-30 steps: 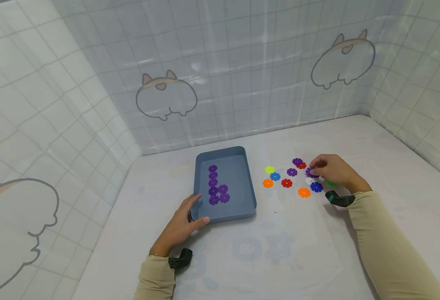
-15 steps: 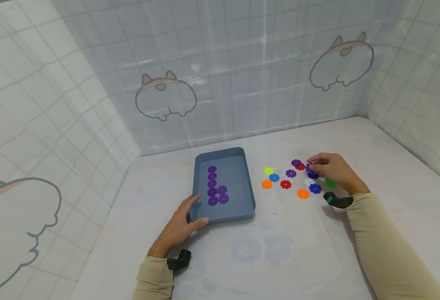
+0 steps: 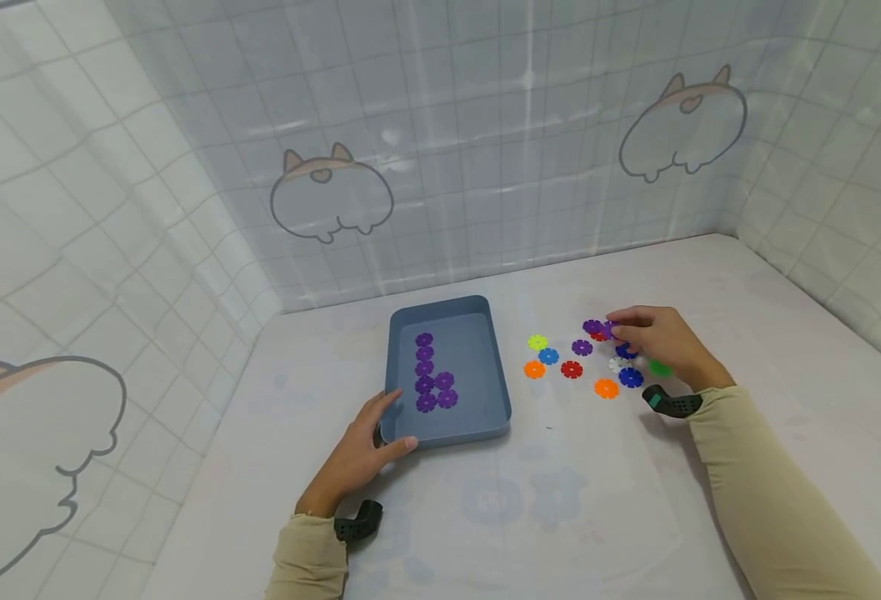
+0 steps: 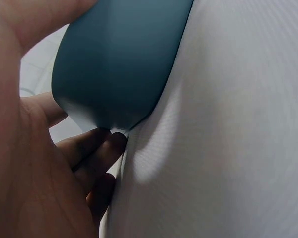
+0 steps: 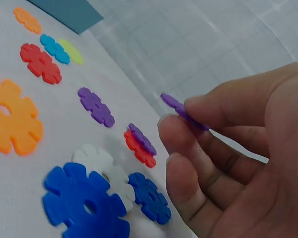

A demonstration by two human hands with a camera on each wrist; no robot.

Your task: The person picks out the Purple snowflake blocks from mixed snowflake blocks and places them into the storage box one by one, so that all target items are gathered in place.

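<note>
My right hand (image 3: 661, 340) pinches a purple flower-shaped disc (image 5: 171, 103) between thumb and fingertips, held above the loose discs on the right. A purple disc (image 3: 582, 347) lies on the table, and another purple disc (image 5: 143, 140) overlaps a red disc (image 5: 139, 150) nearby. Beneath the right hand are a white disc (image 5: 92, 156) and blue discs (image 5: 87, 203). My left hand (image 3: 353, 454) grips the near left corner of a blue-grey tray (image 3: 481, 367), thumb at the near rim and fingers along the left side. Inside the tray, several purple discs (image 3: 424, 367) form an L-like shape.
Between the tray and the right hand lie a yellow-green disc (image 3: 538, 342), a light blue disc (image 3: 548, 356), orange discs (image 3: 607, 388) and a red disc (image 3: 571, 369). A green disc (image 3: 660, 367) sits below the right wrist. A tiled wall covering (image 3: 455, 192) stands behind the table.
My right hand has lifted the purple disc and moved it slightly left, uncovering a blue disc beneath. The left hand stays at the tray's corner.
</note>
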